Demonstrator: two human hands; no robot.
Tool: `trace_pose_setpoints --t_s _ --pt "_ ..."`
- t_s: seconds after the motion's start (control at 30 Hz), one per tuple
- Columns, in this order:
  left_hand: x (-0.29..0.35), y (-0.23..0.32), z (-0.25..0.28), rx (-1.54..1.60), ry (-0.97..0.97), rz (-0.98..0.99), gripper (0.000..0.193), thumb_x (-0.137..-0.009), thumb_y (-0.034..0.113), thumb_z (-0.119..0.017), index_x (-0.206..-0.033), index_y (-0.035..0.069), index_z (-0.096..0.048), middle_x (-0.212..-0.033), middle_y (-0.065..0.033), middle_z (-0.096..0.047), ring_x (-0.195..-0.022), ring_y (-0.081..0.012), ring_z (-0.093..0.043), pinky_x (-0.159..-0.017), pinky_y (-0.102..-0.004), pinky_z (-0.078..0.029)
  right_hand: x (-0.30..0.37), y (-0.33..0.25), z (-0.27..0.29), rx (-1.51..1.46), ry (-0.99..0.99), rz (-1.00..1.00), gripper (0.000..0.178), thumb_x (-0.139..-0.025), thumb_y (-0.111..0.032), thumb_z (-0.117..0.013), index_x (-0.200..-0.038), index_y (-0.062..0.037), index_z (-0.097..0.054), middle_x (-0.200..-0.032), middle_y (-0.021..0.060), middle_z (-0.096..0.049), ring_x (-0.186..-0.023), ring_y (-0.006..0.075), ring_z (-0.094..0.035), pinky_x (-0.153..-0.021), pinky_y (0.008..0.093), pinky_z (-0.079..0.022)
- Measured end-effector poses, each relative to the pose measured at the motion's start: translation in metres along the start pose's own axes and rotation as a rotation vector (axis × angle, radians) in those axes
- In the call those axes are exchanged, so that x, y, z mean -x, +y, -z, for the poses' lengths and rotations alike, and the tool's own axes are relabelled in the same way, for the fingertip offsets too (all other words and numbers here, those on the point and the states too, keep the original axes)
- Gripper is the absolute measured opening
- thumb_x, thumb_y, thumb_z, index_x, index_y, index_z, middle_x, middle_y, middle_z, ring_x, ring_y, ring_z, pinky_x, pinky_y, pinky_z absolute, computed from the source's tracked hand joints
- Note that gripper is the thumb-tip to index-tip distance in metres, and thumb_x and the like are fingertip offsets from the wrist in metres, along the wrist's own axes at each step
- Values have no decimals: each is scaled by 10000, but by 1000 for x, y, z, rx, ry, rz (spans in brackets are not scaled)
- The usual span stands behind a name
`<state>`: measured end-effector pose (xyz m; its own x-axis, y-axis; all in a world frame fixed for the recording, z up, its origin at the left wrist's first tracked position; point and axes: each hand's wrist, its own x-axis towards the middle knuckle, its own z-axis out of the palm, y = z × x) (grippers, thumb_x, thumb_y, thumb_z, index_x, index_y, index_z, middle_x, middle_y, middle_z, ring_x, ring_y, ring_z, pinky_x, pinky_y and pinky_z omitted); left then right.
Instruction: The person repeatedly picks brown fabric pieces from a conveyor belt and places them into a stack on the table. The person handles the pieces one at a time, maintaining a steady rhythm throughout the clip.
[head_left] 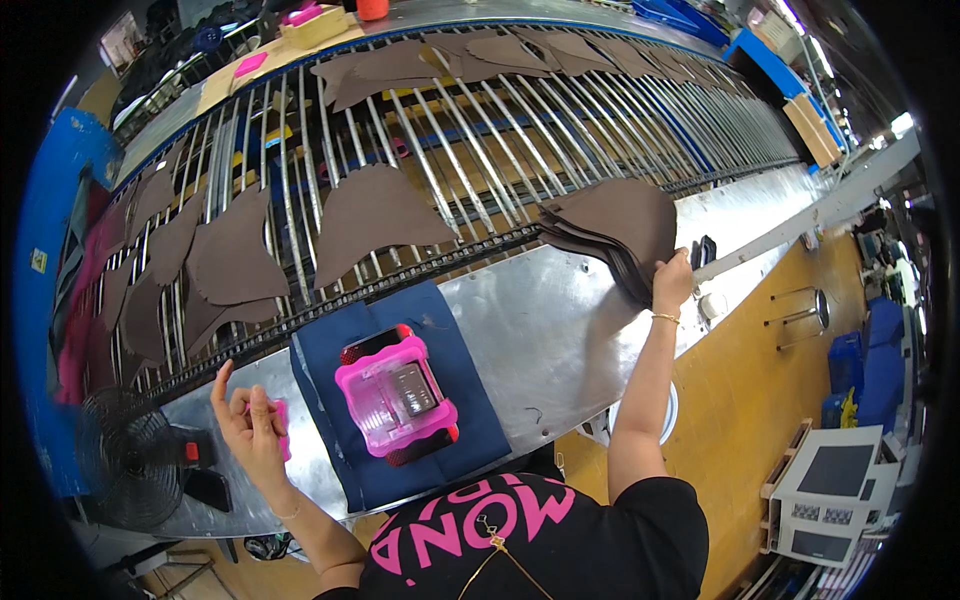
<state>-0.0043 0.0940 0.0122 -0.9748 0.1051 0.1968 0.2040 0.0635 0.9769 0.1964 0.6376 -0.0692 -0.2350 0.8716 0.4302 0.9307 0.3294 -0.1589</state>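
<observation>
A stack of brown cut sheet pieces (625,220) lies at the near edge of the roller conveyor, and my right hand (673,280) is closed on its right edge. The pieces fan out in layers along their lower side. Over the table at the left, my left hand (252,425) is raised with fingers apart. A small pink object (283,430) shows just beside it, partly hidden; whether they touch I cannot tell. Between my hands, a pink plastic holder (385,400) with a clear middle and a dark rectangle sits on a dark blue sheet (450,345).
Beyond the metal table (540,350) runs a conveyor of metal rollers (490,150), with single brown pieces (375,220) along both sides. A black fan (130,455) stands at the left end. A grey bar (820,210) crosses at the right, near a stool (815,310).
</observation>
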Motion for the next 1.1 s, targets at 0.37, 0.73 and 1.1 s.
trace_pose_setpoints --t_s 0.37,0.73,1.1 --pt "-31 14 -33 -217 -121 -338 400 -835 24 -637 -1228 41 -565 -1179 -70 -494 -963 -156 -591 -670 -232 -517 54 -139 154 -1441 -400 392 251 -972 -152 -462 -1184 -42 -382 -904 162 -637 -635 212 -673 -468 219 -532" --pt "-18 50 49 -46 -13 -35 154 -872 13 -601 -1019 -29 -591 -813 -47 -630 -628 -99 -602 -509 -198 -471 178 -223 158 -1502 -912 763 189 -793 -40 -699 -946 -20 -591 -799 126 -639 -728 218 -652 -684 286 -499" --pt "6 34 64 -281 -150 -29 86 -849 -48 -584 -925 -86 -580 -731 -50 -575 -573 -98 -599 -492 -211 -446 165 -197 145 -1170 -744 1170 259 -743 -35 -658 -982 -130 -692 -874 30 -702 -732 170 -639 -873 318 -376"
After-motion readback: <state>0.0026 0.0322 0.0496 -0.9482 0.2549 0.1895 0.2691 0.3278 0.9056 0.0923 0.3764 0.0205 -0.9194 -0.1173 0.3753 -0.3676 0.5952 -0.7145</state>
